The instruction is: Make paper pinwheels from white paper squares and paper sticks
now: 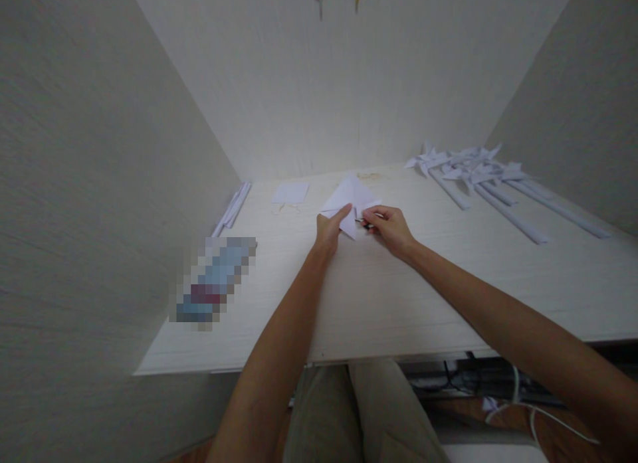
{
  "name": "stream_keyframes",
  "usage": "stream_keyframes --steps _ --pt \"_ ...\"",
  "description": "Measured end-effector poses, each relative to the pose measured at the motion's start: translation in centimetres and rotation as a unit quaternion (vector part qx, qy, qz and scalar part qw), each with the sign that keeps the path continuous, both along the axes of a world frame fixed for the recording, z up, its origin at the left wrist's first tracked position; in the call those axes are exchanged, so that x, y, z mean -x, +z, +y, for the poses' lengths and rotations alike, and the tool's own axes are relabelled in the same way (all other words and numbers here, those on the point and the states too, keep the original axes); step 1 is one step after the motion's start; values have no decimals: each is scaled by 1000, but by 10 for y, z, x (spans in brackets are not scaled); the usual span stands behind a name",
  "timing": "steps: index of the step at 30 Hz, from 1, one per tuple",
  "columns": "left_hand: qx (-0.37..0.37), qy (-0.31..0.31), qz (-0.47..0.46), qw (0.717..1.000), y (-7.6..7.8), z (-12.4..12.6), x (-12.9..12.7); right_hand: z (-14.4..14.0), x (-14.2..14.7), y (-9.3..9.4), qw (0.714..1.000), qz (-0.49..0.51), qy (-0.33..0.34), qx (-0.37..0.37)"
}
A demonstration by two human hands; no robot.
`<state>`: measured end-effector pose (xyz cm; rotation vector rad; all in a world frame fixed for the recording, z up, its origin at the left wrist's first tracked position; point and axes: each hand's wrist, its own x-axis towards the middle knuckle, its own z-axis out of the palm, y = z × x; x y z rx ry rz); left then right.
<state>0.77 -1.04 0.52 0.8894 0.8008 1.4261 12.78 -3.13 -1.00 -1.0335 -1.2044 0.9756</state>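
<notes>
A folded white paper sheet [349, 196] lies near the middle of the white desk [379, 297]. My left hand [329, 228] pinches its near left edge. My right hand [389, 225] presses on its near right side and seems to hold a small dark object against the paper; what it is I cannot tell.
Several white paper pinwheels on long rolled paper sticks [478, 177] lie at the back right. A small white paper square [290, 193] and some paper strips [233, 206] sit at the back left. A blurred-out item [215, 279] lies at the left. Walls enclose three sides.
</notes>
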Motion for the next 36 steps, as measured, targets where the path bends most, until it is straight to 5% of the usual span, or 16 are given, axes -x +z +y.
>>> stream_keyframes --steps 36 --pt "-7 -32 30 999 0 -1 -1 2 0 -2 999 -25 -32 6"
